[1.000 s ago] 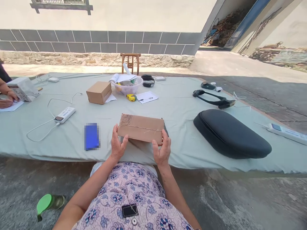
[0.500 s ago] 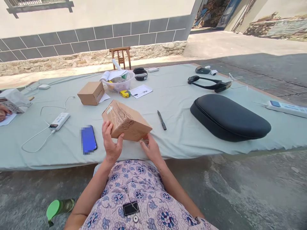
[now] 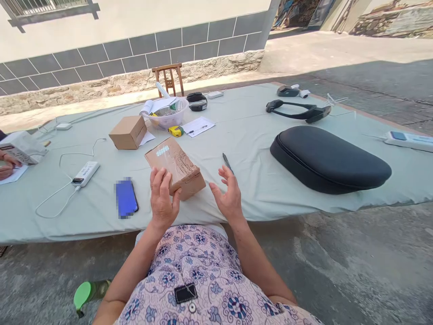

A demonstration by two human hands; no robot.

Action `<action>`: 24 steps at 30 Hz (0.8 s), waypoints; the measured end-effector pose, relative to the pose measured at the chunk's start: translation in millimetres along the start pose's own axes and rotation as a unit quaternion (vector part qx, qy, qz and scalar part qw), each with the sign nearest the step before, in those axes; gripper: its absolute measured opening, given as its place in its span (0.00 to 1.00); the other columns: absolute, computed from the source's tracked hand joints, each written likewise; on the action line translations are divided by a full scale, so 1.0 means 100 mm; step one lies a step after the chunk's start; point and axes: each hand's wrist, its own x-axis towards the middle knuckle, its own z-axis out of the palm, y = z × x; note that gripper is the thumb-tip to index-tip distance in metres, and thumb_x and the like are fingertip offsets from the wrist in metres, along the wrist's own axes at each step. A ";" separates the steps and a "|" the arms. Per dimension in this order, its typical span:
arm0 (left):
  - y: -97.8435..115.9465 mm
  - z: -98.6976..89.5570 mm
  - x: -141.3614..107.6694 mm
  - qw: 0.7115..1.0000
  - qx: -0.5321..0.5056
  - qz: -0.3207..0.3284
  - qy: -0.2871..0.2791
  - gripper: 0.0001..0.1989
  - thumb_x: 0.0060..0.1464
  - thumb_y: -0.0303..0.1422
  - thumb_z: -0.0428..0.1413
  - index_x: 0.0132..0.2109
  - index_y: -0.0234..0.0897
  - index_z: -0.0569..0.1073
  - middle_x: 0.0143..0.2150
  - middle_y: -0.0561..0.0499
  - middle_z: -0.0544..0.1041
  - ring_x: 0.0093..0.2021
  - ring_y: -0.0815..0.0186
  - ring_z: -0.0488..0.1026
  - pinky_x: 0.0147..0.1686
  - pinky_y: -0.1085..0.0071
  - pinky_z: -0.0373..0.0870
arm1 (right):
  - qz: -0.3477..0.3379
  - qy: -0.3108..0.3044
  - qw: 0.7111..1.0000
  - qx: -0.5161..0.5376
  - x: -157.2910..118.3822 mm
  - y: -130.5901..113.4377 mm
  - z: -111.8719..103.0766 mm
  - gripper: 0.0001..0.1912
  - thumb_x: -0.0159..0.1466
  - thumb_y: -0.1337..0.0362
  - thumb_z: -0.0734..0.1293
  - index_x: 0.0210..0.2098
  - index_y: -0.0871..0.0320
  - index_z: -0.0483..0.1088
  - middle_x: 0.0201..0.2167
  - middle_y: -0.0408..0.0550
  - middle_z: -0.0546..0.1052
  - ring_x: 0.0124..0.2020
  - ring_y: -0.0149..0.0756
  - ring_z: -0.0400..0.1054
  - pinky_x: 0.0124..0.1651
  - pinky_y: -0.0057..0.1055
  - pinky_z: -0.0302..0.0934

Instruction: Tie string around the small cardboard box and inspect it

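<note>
A brown cardboard box (image 3: 177, 167) with a wrinkled strip of clear tape and a small patterned label is tilted above the near side of the table. My left hand (image 3: 162, 196) grips its left edge, fingers on the top face and thumb against the near side. Apart from the box, to its right, my right hand (image 3: 229, 194) is open with the fingers raised and nothing in them. Just beyond those fingertips lies a black pen (image 3: 227, 161), partly covered by them. A phone (image 3: 126, 197) with a blurred screen rests to the left.
Behind are a second box (image 3: 127, 132), a plastic basket (image 3: 165, 121), a yellow tape measure (image 3: 176, 131) and paper (image 3: 199, 127). A black case (image 3: 331, 158) and headset (image 3: 301, 111) occupy the right. At far left, another person's hand (image 3: 8, 166) is over paper.
My right hand has let go of the box and moved right, opening. The box has turned in my left hand, showing more of its top face and label.
</note>
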 end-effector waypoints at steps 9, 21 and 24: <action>0.22 0.09 -0.02 0.998 0.009 0.069 -0.005 0.27 0.62 0.25 0.55 0.66 0.33 0.60 0.63 0.31 0.67 0.75 0.48 0.49 0.66 0.45 0.61 | -0.105 -0.018 0.994 0.017 0.00 -0.57 0.17 0.50 0.62 0.40 0.67 0.72 0.54 0.42 0.66 0.63 0.63 0.67 0.53 0.61 0.65 0.55 0.62; 0.11 0.05 -0.10 0.997 -0.049 0.054 0.039 0.21 0.64 0.31 0.54 0.62 0.38 0.64 0.64 0.35 0.67 0.73 0.47 0.54 0.65 0.41 0.61 | -0.076 -0.023 0.989 0.129 -0.02 -0.52 0.12 0.25 0.73 0.51 0.54 0.66 0.50 0.62 0.58 0.52 0.76 0.59 0.44 0.71 0.62 0.45 0.66; 0.07 0.03 -0.11 0.995 -0.071 0.047 0.046 0.20 0.63 0.30 0.54 0.62 0.38 0.65 0.64 0.36 0.68 0.73 0.48 0.55 0.66 0.42 0.59 | -0.015 -0.010 0.984 0.176 -0.01 -0.52 0.12 0.21 0.74 0.53 0.55 0.58 0.51 0.71 0.53 0.50 0.80 0.55 0.41 0.74 0.59 0.42 0.69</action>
